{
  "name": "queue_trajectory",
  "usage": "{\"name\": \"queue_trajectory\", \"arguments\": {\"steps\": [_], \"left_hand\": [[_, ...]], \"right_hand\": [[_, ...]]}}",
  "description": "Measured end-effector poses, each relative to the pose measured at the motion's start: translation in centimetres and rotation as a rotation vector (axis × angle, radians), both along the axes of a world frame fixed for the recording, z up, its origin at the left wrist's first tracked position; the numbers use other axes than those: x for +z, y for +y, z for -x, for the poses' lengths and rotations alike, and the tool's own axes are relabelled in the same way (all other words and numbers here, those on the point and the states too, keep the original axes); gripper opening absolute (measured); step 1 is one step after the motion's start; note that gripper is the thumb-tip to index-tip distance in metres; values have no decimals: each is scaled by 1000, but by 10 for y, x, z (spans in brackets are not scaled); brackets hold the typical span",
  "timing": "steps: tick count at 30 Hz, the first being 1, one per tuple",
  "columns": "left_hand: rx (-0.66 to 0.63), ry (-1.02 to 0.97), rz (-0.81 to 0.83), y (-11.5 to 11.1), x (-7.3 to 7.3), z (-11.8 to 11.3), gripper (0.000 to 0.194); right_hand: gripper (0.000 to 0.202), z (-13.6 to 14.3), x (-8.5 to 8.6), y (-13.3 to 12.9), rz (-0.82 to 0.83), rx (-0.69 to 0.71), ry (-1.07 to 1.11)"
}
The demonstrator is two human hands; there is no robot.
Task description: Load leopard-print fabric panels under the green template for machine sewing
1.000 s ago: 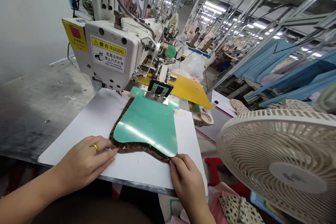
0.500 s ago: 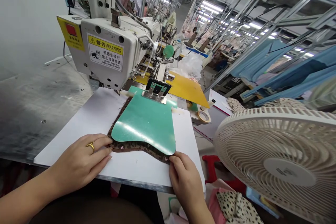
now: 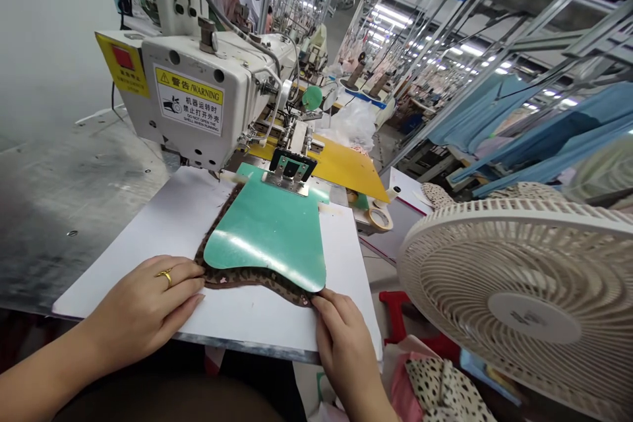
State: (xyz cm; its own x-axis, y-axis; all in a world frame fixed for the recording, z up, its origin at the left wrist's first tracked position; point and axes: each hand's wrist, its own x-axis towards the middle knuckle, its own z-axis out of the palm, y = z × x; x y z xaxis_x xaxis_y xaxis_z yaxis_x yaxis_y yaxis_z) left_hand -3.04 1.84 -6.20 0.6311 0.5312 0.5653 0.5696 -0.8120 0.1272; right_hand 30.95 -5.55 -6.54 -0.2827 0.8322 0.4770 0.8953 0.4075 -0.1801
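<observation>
Between the left grip [image 3: 151, 300] and right grip [image 3: 343, 333], the fabric [image 3: 247, 276] is dark brown with a leopard-like mottle, its edge a lighter brown, with a small pink fleck by the right grip. Just beyond both grips, the template [image 3: 270, 227] is glossy sea-green; beneath them the sheet [image 3: 111, 257] is plain white. A gold ring [image 3: 165, 275] circles a finger of the left grip. Ahead of that grip, the sewing machine [image 3: 195, 56] is off-white, its warning label [image 3: 188, 100] white and yellow with black print. Right of the right grip, the fan [image 3: 531, 320] is cream, the stool [image 3: 393, 313] red, and the bundled cloth [image 3: 448, 386] cream with black spots
</observation>
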Motion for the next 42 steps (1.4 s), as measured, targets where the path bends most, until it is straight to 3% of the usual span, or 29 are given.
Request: {"name": "queue_trajectory", "arguments": {"steps": [5,10,13,26,33,42], "left_hand": [[15,-9,8,-4,-1,0,17],[43,-99,-70,-11,-3,3,17],[34,-114,-81,-12,-4,4,18],[12,-127,-110,-13,-2,1,17],[52,-156,-107,-14,-1,0,15],[86,-209,-28,-17,6,-8,20]], "right_hand": [[31,-3,-4,-3,-23,-15,99],[15,-4,-7,-11,-232,-130,309],[12,-2,-6,-14,-276,-187,358],[22,-3,-6,-16,-307,-180,444],[11,1,-2,-13,-413,-221,385],[13,-14,-22,0,-561,-199,316]]}}
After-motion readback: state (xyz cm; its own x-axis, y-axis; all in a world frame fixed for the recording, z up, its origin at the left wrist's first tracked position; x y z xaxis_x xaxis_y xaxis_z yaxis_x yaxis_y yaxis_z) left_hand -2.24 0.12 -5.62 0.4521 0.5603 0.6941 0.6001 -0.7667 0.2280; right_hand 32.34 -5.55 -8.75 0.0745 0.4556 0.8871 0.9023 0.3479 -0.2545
